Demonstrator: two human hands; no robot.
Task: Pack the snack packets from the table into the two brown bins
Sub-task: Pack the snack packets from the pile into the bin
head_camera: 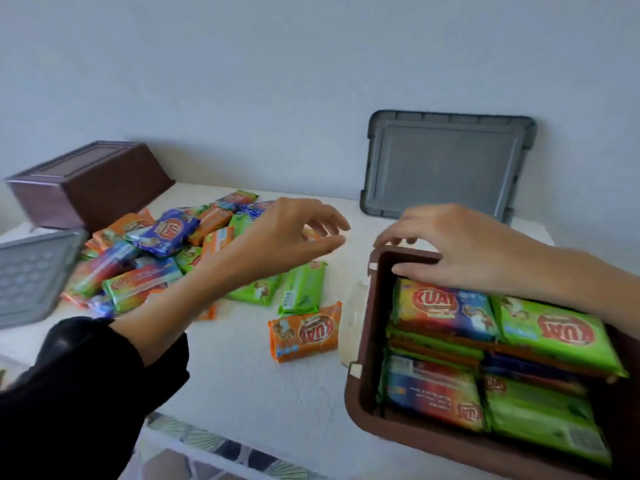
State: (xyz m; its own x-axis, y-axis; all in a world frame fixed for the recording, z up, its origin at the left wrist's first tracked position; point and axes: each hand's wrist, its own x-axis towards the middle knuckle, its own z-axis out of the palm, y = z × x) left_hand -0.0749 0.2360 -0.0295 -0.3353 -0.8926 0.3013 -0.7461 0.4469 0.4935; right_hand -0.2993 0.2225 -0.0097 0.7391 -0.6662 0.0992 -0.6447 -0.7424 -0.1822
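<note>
A brown bin [360,393] stands at the front right, packed with green, blue and rainbow snack packets [446,310]. My right hand [460,251] rests on its far rim, fingers over the edge and thumb just inside, above the packets. My left hand [294,233] hovers open and empty over the table, fingers loosely spread. A heap of loose packets [162,251] lies on the white table at the left. An orange packet [304,332] and a green packet [303,287] lie beside the bin. A second brown bin [90,181] lies upside down at the back left.
A grey lid [446,164] leans against the wall behind the full bin. Another grey lid [31,275] juts in at the left edge. The white table [249,379] ends at the front, where patterned floor tiles [214,445] show below.
</note>
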